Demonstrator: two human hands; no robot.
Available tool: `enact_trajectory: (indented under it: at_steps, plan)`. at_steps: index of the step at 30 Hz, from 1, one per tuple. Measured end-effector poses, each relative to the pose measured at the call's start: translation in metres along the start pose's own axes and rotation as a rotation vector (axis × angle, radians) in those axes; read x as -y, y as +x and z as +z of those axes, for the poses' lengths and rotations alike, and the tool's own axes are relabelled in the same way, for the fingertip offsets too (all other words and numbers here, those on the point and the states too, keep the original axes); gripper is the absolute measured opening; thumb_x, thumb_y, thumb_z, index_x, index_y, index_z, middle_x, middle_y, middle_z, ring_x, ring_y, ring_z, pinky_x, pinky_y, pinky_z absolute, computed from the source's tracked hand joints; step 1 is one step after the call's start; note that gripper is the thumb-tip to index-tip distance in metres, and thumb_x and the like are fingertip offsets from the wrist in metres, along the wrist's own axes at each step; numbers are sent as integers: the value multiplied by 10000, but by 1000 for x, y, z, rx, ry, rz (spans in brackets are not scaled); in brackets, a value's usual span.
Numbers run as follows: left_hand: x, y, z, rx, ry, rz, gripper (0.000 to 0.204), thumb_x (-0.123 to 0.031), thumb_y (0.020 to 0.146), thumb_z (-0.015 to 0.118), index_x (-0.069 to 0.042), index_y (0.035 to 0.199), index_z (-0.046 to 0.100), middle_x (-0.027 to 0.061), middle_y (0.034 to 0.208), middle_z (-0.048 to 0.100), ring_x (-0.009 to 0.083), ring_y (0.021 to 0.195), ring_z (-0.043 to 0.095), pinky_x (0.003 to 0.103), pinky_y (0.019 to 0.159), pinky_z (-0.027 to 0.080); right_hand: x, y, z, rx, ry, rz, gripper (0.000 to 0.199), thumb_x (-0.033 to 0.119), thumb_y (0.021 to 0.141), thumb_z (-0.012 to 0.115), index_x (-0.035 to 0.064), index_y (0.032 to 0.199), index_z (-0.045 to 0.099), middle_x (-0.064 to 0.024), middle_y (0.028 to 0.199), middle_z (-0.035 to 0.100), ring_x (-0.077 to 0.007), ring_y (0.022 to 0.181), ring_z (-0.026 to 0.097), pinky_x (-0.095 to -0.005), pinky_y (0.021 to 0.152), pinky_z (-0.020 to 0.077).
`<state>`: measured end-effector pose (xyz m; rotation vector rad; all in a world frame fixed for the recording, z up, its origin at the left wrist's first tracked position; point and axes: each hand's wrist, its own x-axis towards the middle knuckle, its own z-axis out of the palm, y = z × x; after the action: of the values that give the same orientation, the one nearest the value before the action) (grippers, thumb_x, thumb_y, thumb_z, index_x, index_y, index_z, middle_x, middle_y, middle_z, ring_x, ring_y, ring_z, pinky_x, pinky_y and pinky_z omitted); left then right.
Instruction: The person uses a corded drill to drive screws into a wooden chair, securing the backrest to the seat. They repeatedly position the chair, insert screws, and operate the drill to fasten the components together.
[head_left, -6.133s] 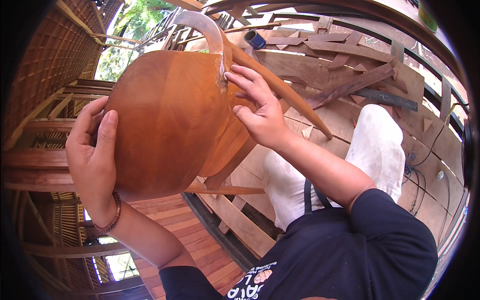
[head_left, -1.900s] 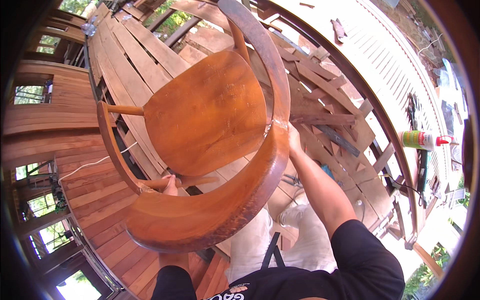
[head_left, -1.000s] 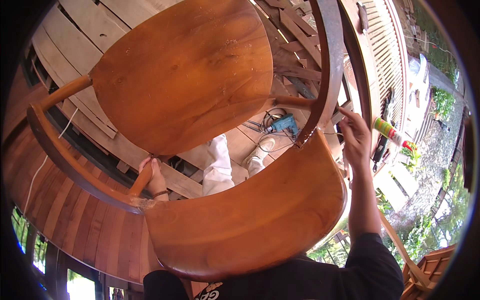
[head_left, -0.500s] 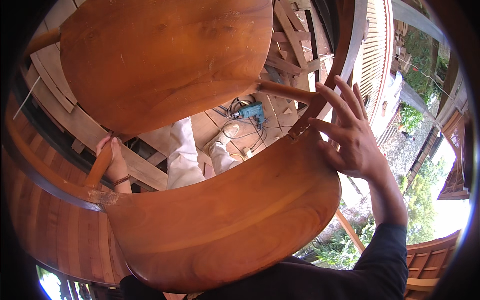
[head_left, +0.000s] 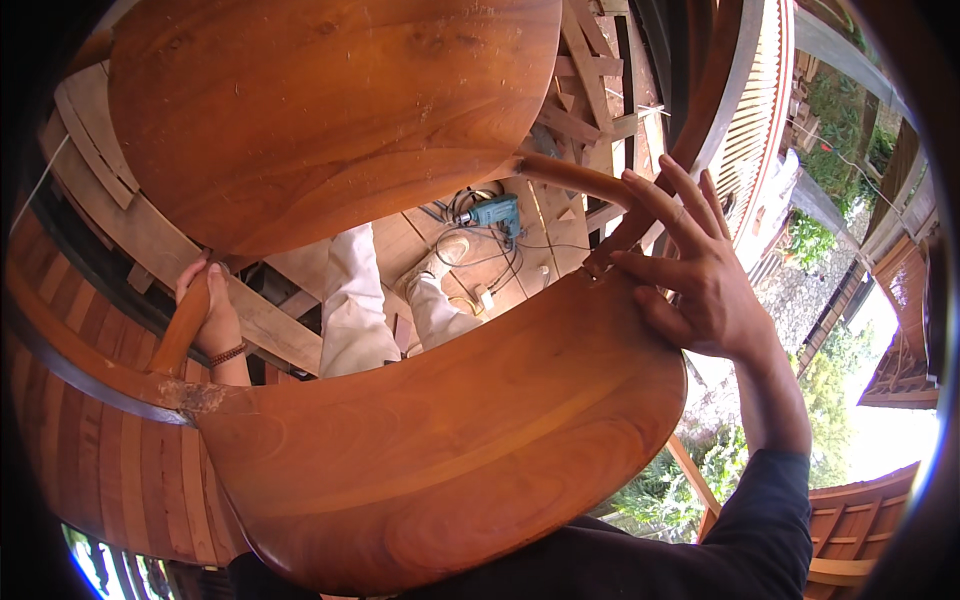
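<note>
Reddish-brown polished wooden chair (head_left: 430,440) fills most of the frame, lifted up close. Left hand (head_left: 208,312) at mid-left is wrapped around a round wooden rung (head_left: 185,330). Right hand (head_left: 700,275) at upper right is spread open, fingers flat against the curved backrest edge.

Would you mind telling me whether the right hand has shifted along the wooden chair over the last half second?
No. The right hand stays at the joint where the round spindle meets the curved backrest, fingers spread, as before.

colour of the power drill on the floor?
Teal-blue body, seen best in the head view: power drill lying among dark cords.
</note>
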<state>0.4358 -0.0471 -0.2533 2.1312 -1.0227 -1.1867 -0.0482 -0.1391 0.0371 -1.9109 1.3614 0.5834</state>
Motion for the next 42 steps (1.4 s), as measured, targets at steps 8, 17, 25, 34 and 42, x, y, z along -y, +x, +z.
enact_trajectory:
  at_steps: [8,17,25,34,42]
  plan:
    - [-2,1,0,14,37,64,220,-148,956,629,-26,1129,571,104,1172,648,153,940,623,277,812,541,-1,3,0,79,1,-38,397,163,659,620,129,1020,782,-153,1548,385,-458,1471,211,-660,1173,80]
    - [1,2,0,26,-41,50,233,-147,949,640,-20,1133,575,109,1197,637,164,998,616,281,817,548,1,11,-3,135,-24,-108,410,176,636,610,134,1005,784,-147,1559,374,-446,1482,195,-665,1172,50]
    - [-10,-2,3,1,-93,5,188,-138,931,649,-25,1076,611,111,1162,675,181,1021,624,306,915,497,-1,19,-1,144,123,-111,418,196,644,596,128,1015,778,-144,1557,378,-451,1480,197,-674,1167,55]
    - [-7,1,5,5,-79,28,183,-117,926,646,-16,1073,605,123,1153,679,176,990,628,304,899,500,3,37,-2,232,-76,-299,357,151,612,658,129,950,768,-71,1520,443,-341,1485,253,-642,1200,111]
    - [-14,-4,6,-8,-66,33,175,-99,924,641,-14,1072,600,130,1137,681,164,948,627,301,878,505,5,55,-8,281,-192,-540,241,226,665,689,128,879,740,-60,1461,509,-289,1471,303,-586,1221,152]
